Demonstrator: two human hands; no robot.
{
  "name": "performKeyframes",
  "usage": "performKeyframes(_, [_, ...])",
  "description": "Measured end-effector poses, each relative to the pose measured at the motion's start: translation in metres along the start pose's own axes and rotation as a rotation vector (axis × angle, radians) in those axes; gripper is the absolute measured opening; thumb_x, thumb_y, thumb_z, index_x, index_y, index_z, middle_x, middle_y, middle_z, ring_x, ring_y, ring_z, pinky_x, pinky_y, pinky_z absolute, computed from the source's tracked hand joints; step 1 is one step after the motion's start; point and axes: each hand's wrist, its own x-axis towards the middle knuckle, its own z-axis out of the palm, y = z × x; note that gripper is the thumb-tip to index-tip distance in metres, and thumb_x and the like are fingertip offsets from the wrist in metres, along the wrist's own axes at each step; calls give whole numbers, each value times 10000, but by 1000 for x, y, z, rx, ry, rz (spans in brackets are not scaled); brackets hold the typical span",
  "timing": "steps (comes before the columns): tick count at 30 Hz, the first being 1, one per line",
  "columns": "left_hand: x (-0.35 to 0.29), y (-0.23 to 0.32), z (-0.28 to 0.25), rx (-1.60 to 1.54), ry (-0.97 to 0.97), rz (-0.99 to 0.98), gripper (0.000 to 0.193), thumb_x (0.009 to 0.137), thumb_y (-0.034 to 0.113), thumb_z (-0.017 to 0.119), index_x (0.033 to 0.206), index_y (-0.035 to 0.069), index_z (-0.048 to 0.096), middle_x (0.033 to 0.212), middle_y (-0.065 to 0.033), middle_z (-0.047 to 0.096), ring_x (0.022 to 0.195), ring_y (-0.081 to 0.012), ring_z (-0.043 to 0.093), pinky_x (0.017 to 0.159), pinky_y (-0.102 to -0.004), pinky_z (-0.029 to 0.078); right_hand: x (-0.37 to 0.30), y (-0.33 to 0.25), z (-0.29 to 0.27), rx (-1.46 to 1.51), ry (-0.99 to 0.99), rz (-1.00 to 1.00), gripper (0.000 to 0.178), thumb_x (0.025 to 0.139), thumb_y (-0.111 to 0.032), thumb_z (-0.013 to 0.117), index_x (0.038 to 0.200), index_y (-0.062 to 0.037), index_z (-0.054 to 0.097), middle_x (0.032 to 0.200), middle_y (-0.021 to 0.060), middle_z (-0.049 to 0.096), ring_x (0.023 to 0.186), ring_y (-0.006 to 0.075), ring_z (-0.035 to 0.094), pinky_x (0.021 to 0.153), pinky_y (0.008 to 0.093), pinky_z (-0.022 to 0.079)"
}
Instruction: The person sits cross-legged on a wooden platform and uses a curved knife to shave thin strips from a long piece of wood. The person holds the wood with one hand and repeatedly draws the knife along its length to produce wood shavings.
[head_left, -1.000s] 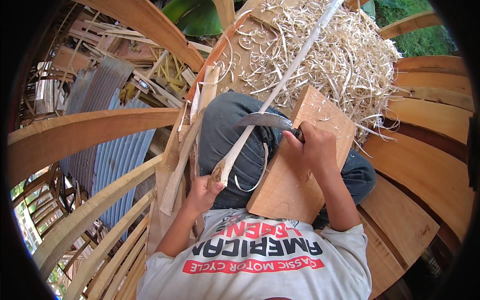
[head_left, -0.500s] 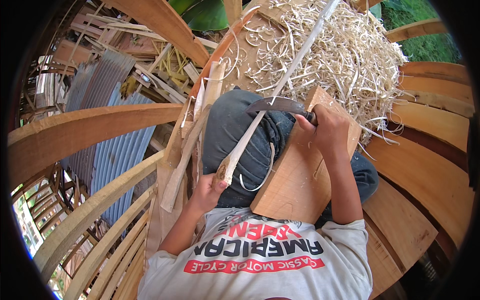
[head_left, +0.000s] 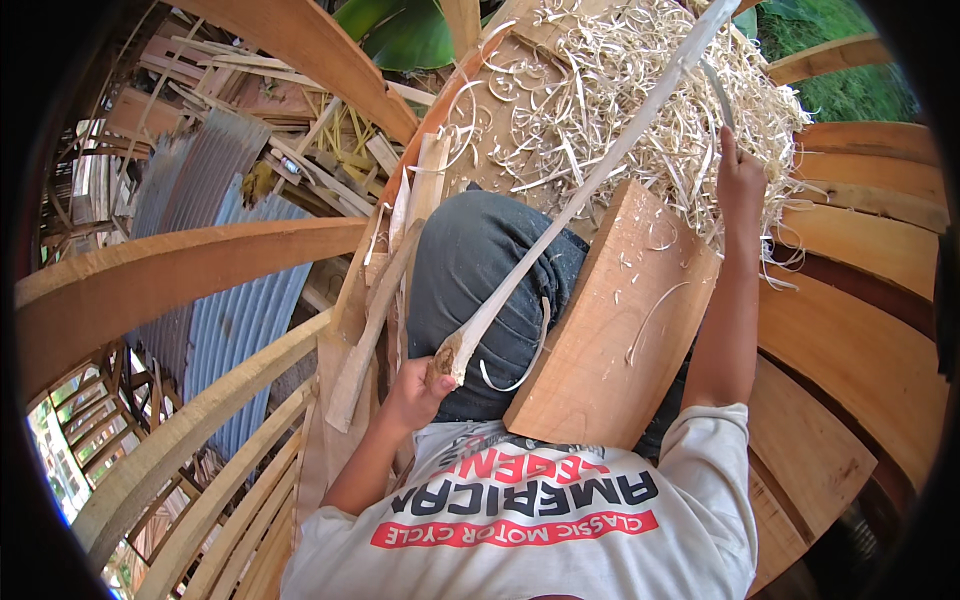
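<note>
My left hand (head_left: 415, 392) is closed around the thick near end of a long pale wooden stick (head_left: 575, 200). The stick slants up and away to the right, past my bent knee, over a pile of shavings. Farther out on the right, my right hand (head_left: 741, 180) grips a knife with a curved blade (head_left: 717, 92). The blade points away from me, near the stick's far part; whether it touches the wood I cannot tell. A thick wooden board (head_left: 625, 320) leans across my lap, with a few shavings on it.
A heap of curly wood shavings (head_left: 600, 90) lies ahead. Curved wooden ribs (head_left: 190, 260) rise at the left, and broad planks (head_left: 850, 330) line the right side. Beyond the left ribs are corrugated metal sheets (head_left: 245, 310) and scrap wood. Loose wood strips (head_left: 375, 320) lie beside my left knee.
My right hand has moved the knife away from me, from above my knee to the stick's far part. The left hand keeps its hold, and the stick has shifted slightly.
</note>
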Motion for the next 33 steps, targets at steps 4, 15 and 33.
performKeyframes(4, [-1,5,0,-10,7,-46,599,842,570,535,698,-11,521,602,21,455,621,-63,402,533,-247,357,-2,17,-14,143,-14,6,653,881,-522,500,519,21,489,467,69,426,439,172,360,438,364,301])
performKeyframes(15, [-1,12,-11,-126,-141,-191,674,818,698,409,635,50,442,472,-2,420,349,-63,397,317,-199,312,-211,-51,-18,119,-500,-603,481,714,-466,712,570,-63,493,468,84,509,415,258,538,433,342,429])
performKeyframes(33, [1,11,1,-140,-73,-124,614,845,634,463,662,49,459,479,15,426,376,-51,418,340,-211,320,-190,-63,-3,-139,-354,-681,568,693,-590,657,554,-58,515,538,89,559,484,254,587,477,347,455])
